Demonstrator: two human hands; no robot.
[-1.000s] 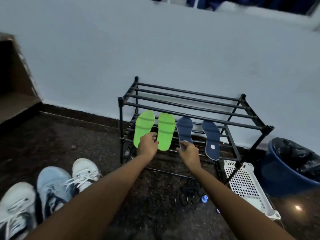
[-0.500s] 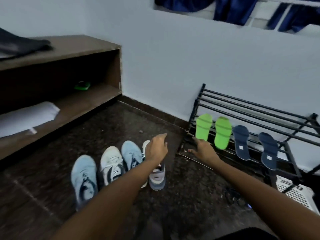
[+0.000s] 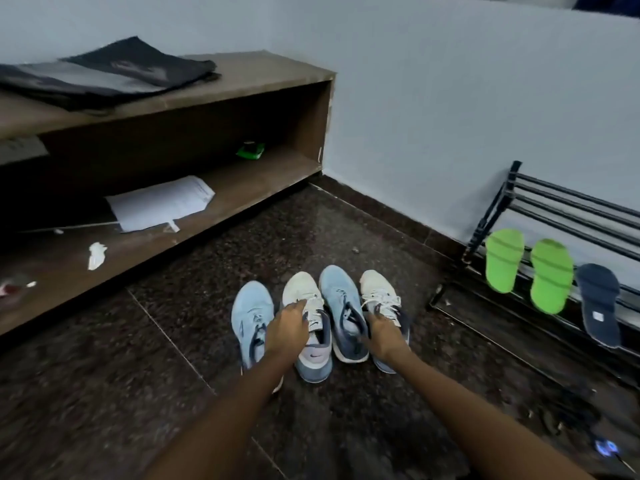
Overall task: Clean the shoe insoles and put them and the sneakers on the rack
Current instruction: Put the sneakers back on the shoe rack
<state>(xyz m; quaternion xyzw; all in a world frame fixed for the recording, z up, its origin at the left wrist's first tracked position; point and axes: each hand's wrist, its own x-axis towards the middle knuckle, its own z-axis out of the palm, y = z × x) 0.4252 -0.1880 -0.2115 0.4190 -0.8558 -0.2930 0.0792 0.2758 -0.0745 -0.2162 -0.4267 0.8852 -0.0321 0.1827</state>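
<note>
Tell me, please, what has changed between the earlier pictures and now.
Both hands left the rack and moved left to the floor: the left hand now rests on the left white sneaker, the right hand on the right white sneaker; a grip is unclear. The green insoles and blue insole still lean on the rack; the sneakers kept their row.

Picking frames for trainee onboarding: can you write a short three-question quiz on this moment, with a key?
1. How many sneakers stand on the floor?
2. True or false: the two green insoles rest on the black rack.
3. The left hand reaches with its fingertips to: A) a white sneaker, B) a green insole, C) the rack.
Key: 1) four; 2) true; 3) A.
</note>
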